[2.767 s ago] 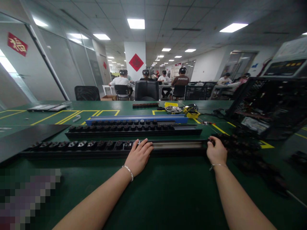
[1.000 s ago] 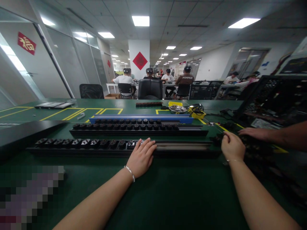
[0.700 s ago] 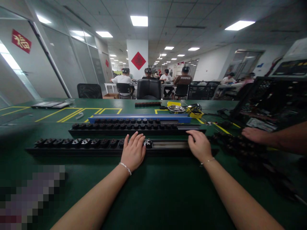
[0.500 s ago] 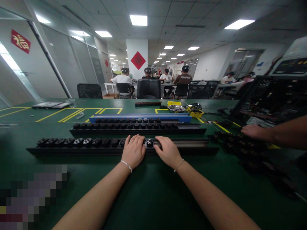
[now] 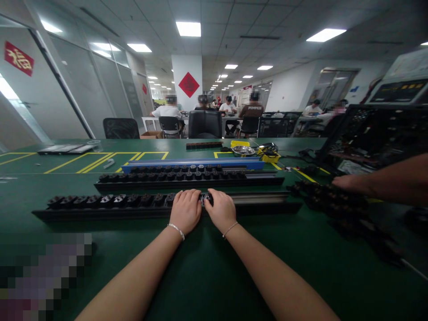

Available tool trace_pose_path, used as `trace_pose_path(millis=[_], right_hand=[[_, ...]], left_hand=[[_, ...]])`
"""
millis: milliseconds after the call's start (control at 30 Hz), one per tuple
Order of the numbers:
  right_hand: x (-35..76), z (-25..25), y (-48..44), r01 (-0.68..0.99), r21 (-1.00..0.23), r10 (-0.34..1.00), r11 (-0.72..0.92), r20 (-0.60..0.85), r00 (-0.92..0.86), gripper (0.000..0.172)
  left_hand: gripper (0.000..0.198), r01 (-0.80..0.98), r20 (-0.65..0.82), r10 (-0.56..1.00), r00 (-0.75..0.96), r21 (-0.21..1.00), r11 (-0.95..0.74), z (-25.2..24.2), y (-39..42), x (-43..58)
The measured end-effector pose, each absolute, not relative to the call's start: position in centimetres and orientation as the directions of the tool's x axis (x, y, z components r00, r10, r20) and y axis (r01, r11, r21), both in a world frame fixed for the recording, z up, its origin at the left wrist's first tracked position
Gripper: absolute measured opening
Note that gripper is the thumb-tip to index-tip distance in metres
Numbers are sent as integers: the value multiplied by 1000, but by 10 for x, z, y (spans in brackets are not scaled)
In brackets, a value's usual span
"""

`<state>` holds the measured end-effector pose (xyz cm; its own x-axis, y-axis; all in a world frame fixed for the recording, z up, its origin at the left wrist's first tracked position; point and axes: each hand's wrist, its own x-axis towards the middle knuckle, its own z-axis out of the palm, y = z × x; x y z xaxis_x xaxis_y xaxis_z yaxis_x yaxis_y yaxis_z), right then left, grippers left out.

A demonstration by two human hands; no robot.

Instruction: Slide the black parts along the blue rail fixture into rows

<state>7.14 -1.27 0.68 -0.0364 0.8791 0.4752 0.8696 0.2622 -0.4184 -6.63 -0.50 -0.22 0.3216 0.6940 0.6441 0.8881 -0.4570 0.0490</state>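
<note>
A long black rail [image 5: 264, 208] lies across the green table before me, with a row of black socket modules [image 5: 133, 199] in its left part. My left hand [image 5: 185, 208] is closed over the rail at the row's right end, its fingers together and hiding what lies beneath. Just beside it, my right hand [image 5: 220, 209] grips one dark, shiny socket module [image 5: 209, 198] in the rail between thumb and fingers. Only a narrow gap separates my two hands. To their right, the rail's channel shows no modules.
Behind lie another loaded black rail [image 5: 234, 182] and a blue rail [image 5: 256, 165]. A metal bowl [image 5: 243, 151] stands farther back. At right, another person's hand [image 5: 347, 183] reaches over a pile of dark parts [image 5: 334, 200]. A pixelated patch covers the lower left.
My right hand has moved left and closed on the socket module, which is now mostly covered. My left hand stays on the rail. The view has shifted slightly.
</note>
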Motion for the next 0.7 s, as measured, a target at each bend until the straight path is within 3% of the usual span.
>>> trace_pose_path(millis=[700], right_hand=[[88, 5, -15, 869, -392, 838, 301, 544, -44, 28]], left_hand=[[30, 888, 646, 689, 328, 37, -458, -3, -4, -67]])
